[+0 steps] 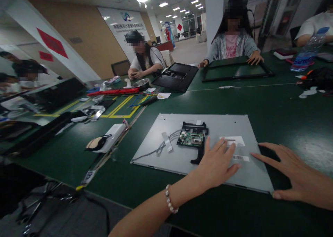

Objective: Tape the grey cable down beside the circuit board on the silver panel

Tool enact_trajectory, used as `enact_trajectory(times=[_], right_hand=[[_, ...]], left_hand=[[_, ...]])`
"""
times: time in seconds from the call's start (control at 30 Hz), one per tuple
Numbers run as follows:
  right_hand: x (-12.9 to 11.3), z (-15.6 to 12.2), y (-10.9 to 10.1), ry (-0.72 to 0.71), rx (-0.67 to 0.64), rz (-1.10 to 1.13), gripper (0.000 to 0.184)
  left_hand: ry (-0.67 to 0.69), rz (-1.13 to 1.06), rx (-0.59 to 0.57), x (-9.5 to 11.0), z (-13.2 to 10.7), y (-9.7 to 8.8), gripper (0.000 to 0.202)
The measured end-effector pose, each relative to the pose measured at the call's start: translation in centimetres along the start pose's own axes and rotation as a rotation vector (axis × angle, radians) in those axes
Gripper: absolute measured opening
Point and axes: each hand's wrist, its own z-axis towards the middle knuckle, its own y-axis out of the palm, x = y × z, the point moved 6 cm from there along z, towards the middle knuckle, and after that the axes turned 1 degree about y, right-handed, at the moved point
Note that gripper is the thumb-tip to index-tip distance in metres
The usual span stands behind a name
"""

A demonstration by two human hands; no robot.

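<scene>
A grey metal monitor back panel (226,126) lies flat on the green table (281,105) in front of me. A green circuit board (191,137) in a black bracket sits near its middle, with grey cables (163,145) taped to its left. My left hand (215,164) rests flat on the panel just right of the board, fingers spread, a bead bracelet on the wrist. My right hand (293,176) lies open at the panel's right near corner, fingers stretched over its edge. Neither hand holds anything.
A white box with a black-and-tan item (104,142) lies to the left. Across the table a person holds a black monitor frame (235,70); another sits by an opened black casing (177,76). Tools and a red tray (114,91) lie inside yellow tape lines. A water bottle (307,55) stands far right.
</scene>
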Motion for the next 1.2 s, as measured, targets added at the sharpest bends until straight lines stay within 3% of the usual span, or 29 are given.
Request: enact_trajectory(times=[0.33, 0.67, 1.2], right_hand=[[-3.3, 3.0, 1.2, -0.141, -0.148, -0.037, 0.092], [-5.4, 6.1, 1.9, -0.216, -0.146, -0.041, 0.092], [-9.1, 9.4, 2.2, -0.315, -0.113, -0.064, 0.092]], left_hand=[[-0.191, 0.078, 0.035, -2.0, 0.0, 0.8, 0.060], [-0.376, 0.223, 0.065, -3.3, 0.8, 0.9, 0.061], [-0.532, 0.285, 0.026, -5.5, 1.2, 0.1, 0.066]])
